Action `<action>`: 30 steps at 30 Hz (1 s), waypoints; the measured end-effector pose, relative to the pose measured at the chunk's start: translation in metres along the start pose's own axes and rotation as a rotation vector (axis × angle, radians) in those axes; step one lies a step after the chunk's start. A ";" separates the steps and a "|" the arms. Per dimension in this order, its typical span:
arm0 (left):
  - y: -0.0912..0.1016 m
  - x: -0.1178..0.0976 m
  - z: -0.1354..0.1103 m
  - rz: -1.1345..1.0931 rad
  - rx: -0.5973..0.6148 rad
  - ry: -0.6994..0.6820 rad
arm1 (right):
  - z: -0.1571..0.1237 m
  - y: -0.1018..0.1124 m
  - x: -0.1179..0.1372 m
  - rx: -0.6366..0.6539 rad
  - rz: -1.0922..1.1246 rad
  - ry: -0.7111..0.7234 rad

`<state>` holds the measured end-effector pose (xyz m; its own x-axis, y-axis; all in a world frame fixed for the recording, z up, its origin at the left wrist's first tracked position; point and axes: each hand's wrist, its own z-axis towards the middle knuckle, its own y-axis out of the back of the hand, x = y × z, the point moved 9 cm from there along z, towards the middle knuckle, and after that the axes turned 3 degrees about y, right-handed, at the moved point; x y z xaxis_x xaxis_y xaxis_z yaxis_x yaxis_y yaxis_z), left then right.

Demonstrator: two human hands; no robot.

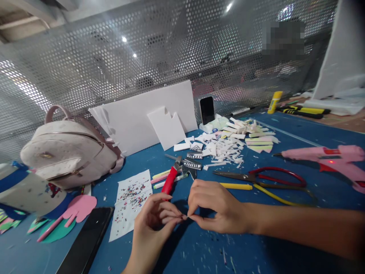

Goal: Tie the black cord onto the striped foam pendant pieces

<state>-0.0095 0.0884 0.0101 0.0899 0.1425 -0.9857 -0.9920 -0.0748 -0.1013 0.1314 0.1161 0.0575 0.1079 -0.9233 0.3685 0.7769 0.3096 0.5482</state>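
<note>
- Right hand (219,203), right of the red-handled tool (170,182): I see it pinching a pale speck (187,217).
- Left hand (149,225), before the tool: fingertips pressed together.
- Pale speck, front-right of the tool: too tiny for me to identify.

- I watch through one camera on the person's head, facing forward and down across the blue table (205,251).
- Nearest me, low in view: the left hand (151,220) and right hand (218,207).
- Farther off, I face a perforated screen (159,49).
</note>
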 end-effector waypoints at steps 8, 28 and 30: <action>0.000 -0.003 0.001 0.047 0.012 -0.025 | 0.001 -0.005 0.003 0.061 -0.036 0.023; -0.013 -0.030 -0.006 0.654 0.097 -0.306 | -0.003 -0.006 0.000 0.116 -0.068 -0.032; -0.018 -0.046 -0.010 0.842 0.107 -0.475 | -0.003 -0.004 0.000 0.108 -0.048 -0.042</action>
<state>0.0050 0.0733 0.0554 -0.6748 0.4684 -0.5703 -0.7200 -0.2479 0.6482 0.1304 0.1137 0.0531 0.0442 -0.9282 0.3694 0.7091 0.2896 0.6428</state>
